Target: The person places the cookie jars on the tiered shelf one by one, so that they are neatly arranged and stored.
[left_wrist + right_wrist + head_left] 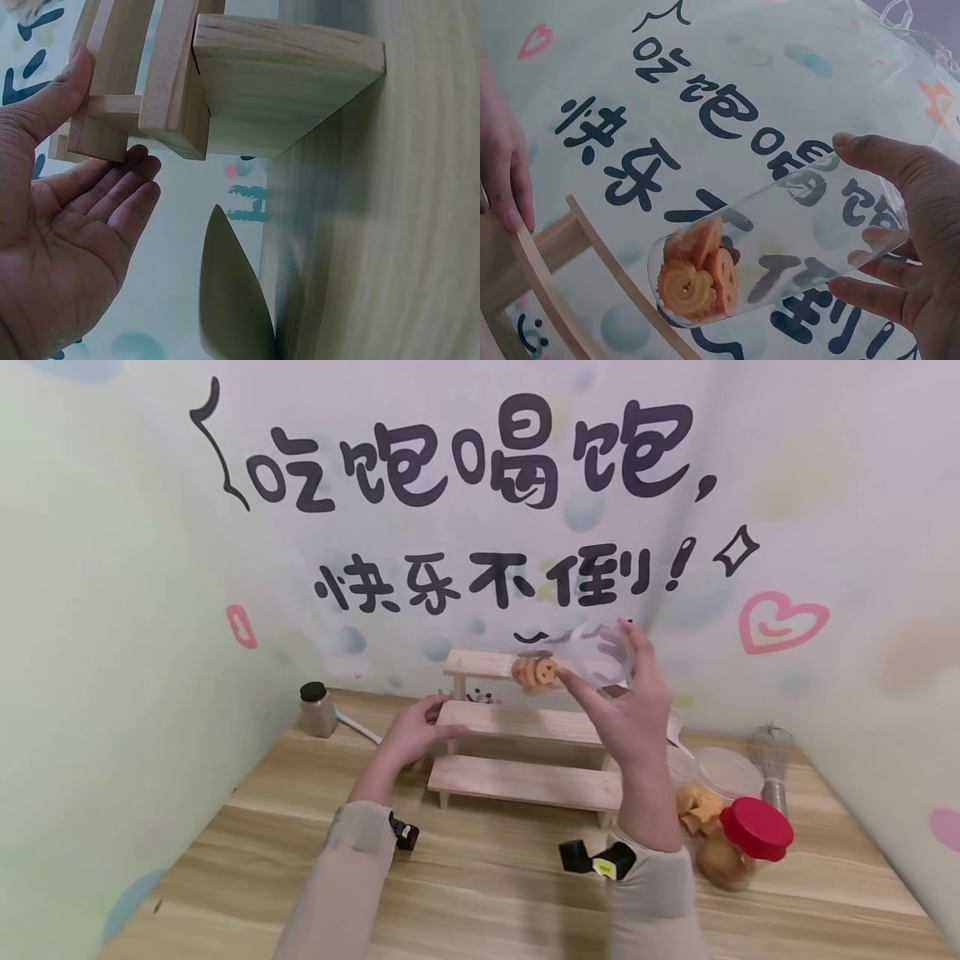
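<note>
A three-step wooden stand [525, 782] stands on the table against the backdrop. My left hand [412, 731] grips the left end of its middle step. In the left wrist view, the thumb of this hand [67, 232] lies over the board and the fingers reach beneath it. My right hand [633, 714] holds a clear jar [787, 232], tilted nearly on its side, by its open end above the stand. Orange-brown cookies [694, 281] are gathered at the jar's far end, near the top step [480, 663]. Whether the jar touches that step I cannot tell.
At the back left stand a black-lidded jar [318, 712] and a pale utensil handle [360, 728]. Right of the stand are a white spoon [675, 731], a whisk [772, 760], a clear round lid or dish [729, 772], loose cookies [701, 810] and a red-lidded jar [757, 828].
</note>
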Motion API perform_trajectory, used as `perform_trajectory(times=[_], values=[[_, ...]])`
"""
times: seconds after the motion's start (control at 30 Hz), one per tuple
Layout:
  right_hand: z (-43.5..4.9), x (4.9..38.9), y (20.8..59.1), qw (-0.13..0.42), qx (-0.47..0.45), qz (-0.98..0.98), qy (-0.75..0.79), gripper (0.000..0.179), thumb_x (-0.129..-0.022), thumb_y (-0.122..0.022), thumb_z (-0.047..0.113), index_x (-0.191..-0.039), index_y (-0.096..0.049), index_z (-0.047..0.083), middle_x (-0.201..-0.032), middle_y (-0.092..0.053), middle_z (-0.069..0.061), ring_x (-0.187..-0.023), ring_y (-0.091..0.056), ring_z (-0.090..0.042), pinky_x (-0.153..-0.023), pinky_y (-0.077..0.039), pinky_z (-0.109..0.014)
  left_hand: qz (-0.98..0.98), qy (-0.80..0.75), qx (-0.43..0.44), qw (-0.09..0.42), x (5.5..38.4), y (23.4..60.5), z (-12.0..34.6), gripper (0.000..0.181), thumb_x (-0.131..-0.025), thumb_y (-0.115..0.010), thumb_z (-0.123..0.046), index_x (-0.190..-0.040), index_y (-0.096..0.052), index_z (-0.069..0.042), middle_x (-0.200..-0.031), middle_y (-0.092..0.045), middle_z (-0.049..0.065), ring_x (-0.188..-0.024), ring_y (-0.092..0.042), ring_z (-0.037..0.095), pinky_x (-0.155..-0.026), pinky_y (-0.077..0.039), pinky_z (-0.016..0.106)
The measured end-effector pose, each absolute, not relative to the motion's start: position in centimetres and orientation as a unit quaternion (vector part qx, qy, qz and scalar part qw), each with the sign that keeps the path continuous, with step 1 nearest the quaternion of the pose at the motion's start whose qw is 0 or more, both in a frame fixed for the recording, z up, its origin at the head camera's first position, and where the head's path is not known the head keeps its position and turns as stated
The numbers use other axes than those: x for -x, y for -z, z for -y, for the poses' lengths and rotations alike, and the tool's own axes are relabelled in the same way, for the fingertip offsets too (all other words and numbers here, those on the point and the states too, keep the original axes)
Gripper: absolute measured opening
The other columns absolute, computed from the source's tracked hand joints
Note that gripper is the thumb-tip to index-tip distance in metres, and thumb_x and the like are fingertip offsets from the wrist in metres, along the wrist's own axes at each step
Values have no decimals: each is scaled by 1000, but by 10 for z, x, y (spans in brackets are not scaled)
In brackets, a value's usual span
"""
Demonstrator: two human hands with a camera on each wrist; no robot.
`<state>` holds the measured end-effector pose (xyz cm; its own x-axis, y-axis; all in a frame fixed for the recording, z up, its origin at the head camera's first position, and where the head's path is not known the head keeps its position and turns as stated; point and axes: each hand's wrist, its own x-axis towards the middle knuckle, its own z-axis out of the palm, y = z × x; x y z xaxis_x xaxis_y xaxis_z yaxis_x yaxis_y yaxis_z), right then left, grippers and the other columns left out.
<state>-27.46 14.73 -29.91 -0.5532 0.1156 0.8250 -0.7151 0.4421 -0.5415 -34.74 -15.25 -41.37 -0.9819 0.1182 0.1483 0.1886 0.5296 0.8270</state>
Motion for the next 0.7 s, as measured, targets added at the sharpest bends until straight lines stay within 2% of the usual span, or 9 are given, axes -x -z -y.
perform_trajectory(times=[0.13,0.3,0.7], values=[[-133,282,304,439,-200,730,-484,85,-72,-94,17,-144,-49,7,-131,-65,-7,-116,-62,-22,-73,-61,-26,868,486,93,36,348,412,150,92,-79,-83,-51,-150,-45,-8,-144,-55,16,-131,-54,31,-110,-44,46],[-120,287,312,429,-184,747,-474,87,-75,-92,27,-147,-45,12,-134,-61,-9,-119,-59,-21,-81,-62,-40,868,487,92,35,348,413,149,90,-79,-84,-51,-149,-47,-9,-143,-56,16,-131,-54,31,-110,-44,46],[-107,291,315,411,-206,740,-491,87,-78,-90,26,-149,-41,14,-140,-56,-3,-125,-55,-23,-88,-60,-46,858,505,88,29,348,416,150,90,-79,-84,-49,-151,-44,-10,-146,-53,17,-132,-53,32,-110,-44,47]])
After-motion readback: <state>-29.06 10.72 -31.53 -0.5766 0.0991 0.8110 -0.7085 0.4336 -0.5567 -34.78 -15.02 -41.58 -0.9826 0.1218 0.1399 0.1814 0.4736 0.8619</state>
